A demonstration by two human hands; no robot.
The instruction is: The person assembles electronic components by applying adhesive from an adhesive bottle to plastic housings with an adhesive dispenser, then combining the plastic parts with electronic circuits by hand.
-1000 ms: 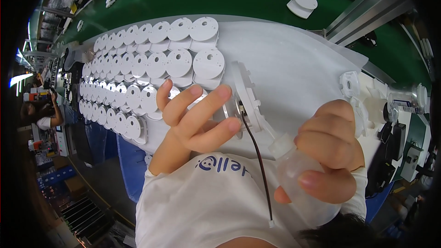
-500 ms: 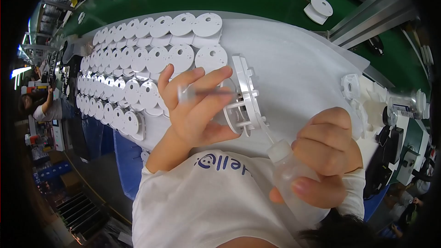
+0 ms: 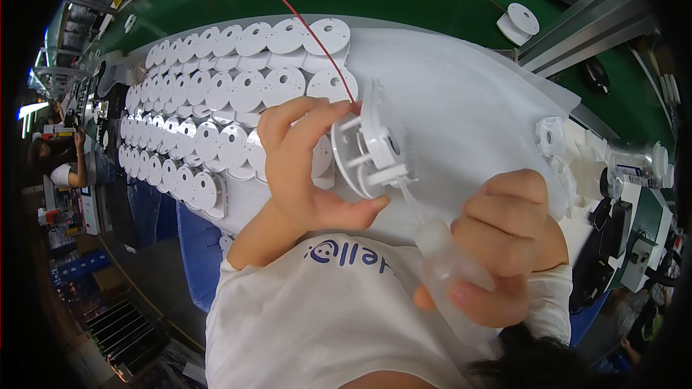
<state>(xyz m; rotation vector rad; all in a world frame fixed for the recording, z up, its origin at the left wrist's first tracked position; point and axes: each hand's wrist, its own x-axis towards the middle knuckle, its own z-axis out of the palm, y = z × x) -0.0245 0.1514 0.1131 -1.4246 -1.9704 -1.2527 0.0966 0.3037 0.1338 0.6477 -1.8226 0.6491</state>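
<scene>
The left hand (image 3: 295,166) grips the rim of a white twin-disc plastic housing (image 3: 374,132), thumb and fingers spread by its width, above the bench (image 3: 461,86) toward its near edge. A red wire lead (image 3: 314,37) extends from the housing. The right hand (image 3: 508,234) is wrapped around a translucent squeeze bottle (image 3: 448,266); its nozzle is at the housing, contact indeterminate. Rows of similar housings (image 3: 283,88) extend toward the bench's left end.

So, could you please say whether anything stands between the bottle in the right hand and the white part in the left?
Nothing visible does: the nozzle of the bottle ends right by the white part; whether they touch is unclear.
</scene>
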